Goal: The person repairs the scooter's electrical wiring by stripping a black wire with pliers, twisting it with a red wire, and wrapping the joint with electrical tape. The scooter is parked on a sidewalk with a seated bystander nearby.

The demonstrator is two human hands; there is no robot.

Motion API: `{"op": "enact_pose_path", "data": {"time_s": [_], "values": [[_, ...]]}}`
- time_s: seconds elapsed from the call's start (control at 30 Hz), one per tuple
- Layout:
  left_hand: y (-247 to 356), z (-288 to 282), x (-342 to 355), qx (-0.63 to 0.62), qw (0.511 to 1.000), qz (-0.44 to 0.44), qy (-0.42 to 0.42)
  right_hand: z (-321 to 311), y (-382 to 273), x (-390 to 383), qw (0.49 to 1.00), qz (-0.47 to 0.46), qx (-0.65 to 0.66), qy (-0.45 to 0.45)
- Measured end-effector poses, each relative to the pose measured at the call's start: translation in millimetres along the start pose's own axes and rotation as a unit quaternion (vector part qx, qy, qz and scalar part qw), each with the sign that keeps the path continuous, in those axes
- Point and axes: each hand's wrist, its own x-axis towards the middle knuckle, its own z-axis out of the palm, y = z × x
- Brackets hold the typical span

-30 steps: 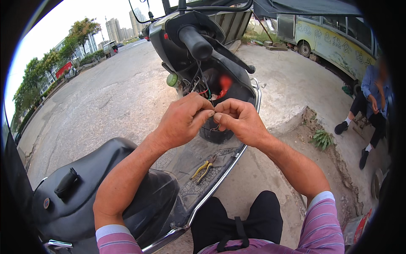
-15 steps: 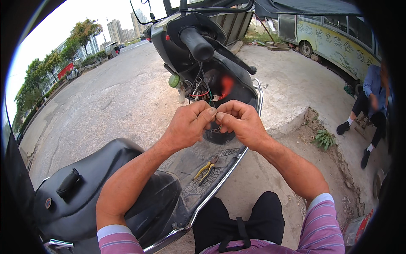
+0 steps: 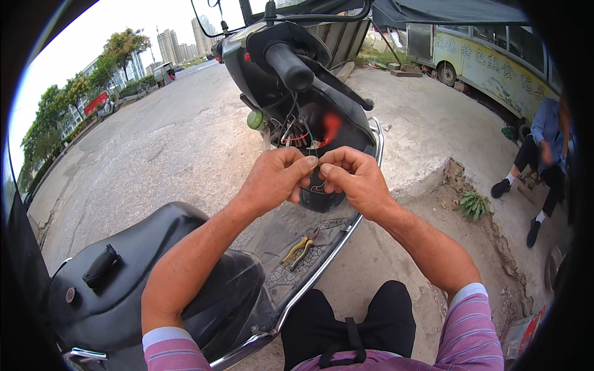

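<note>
My left hand (image 3: 278, 177) and my right hand (image 3: 354, 180) meet in front of the scooter's opened front panel (image 3: 315, 117). Thumb and forefinger of each are pinched on a thin wire (image 3: 314, 145), greenish where it shows above the fingertips. Its end between the fingers is too small to make out. Below my right fingertips curls a short brownish wire (image 3: 318, 187). Behind the hands, a bundle of loose wires (image 3: 293, 131) with a red one across it hangs from the panel. Pliers with yellow handles (image 3: 299, 252) lie on the footboard below.
On the black seat (image 3: 161, 247) rest a dark, oblong object (image 3: 101, 267) and a small roll of tape (image 3: 71, 295). A green-capped item (image 3: 254, 119) hangs beside the panel. The handlebar grip (image 3: 291, 67) juts above my hands. A seated person (image 3: 544, 142) is at the right.
My fingertips have drawn slightly apart, and more of the green wire shows above them. My arms have barely moved. The pliers lie where they were.
</note>
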Motion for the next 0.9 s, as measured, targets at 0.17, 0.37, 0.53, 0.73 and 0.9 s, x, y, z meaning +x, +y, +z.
{"op": "enact_pose_path", "data": {"time_s": [0.17, 0.37, 0.53, 0.73, 0.9], "values": [[4.0, 1.3, -4.1, 0.184, 0.951, 0.194, 0.158, -0.6, 0.3, -0.8, 0.999, -0.015, -0.034, 0.020], [37.6, 5.5, -23.8, 0.267, 0.901, 0.292, 0.176, -3.4, 2.0, -0.2, 0.996, -0.045, -0.059, 0.043], [11.3, 9.4, -14.0, 0.273, 0.918, 0.249, 0.143, 6.2, 1.4, -2.3, 0.993, -0.081, -0.066, 0.058], [7.6, 10.5, -11.1, 0.198, 0.954, 0.184, 0.132, 14.9, 4.7, -5.0, 0.992, -0.091, -0.058, 0.067], [16.1, 6.4, -10.1, 0.075, 0.993, 0.050, 0.074, 14.9, 14.1, -2.9, 0.985, -0.126, -0.089, 0.081]]}}
